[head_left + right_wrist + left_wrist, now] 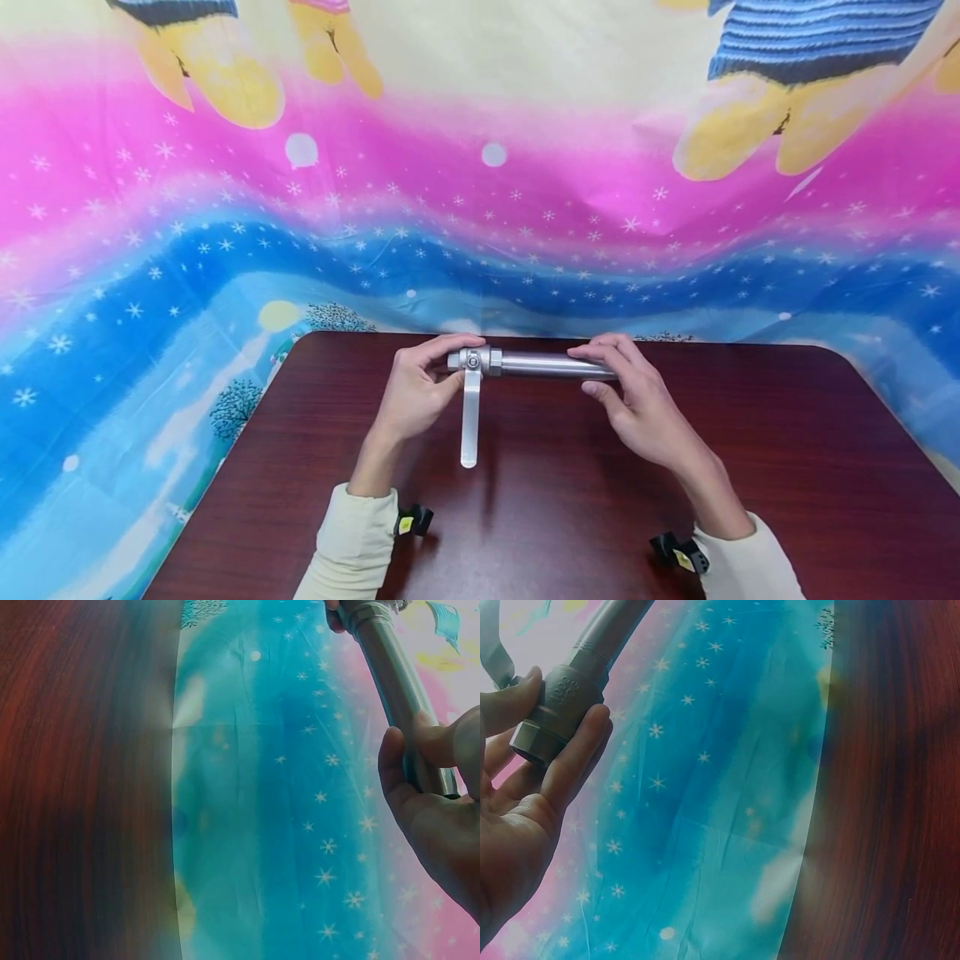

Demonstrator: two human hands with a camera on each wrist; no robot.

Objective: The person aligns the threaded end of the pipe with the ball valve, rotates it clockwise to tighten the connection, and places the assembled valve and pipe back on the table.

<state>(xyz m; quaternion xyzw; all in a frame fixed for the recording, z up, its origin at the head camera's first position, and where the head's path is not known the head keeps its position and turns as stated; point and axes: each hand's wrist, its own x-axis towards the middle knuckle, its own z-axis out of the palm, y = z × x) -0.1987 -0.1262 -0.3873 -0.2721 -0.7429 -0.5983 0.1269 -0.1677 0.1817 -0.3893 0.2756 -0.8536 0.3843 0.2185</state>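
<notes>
A steel ball valve (474, 360) with a long flat lever handle (470, 421) is joined to a smooth metal pipe (547, 365). My left hand (416, 387) grips the valve body between thumb and fingers; the left wrist view shows the valve's open hex end (540, 742) beside the palm. At the other end, my right hand (645, 408) holds the pipe, its thumb and fingers round the tube in the right wrist view, where the pipe (397, 682) slants up to the valve. The assembly is held level above the table, lever pointing toward me.
Beneath the hands lies a dark red wood-grain table (555, 508) with rounded far corners. A printed cloth (480, 208) with snowflakes hangs behind and beside it. Black wrist-camera mounts (415, 520) sit at both cream sleeves (352, 542).
</notes>
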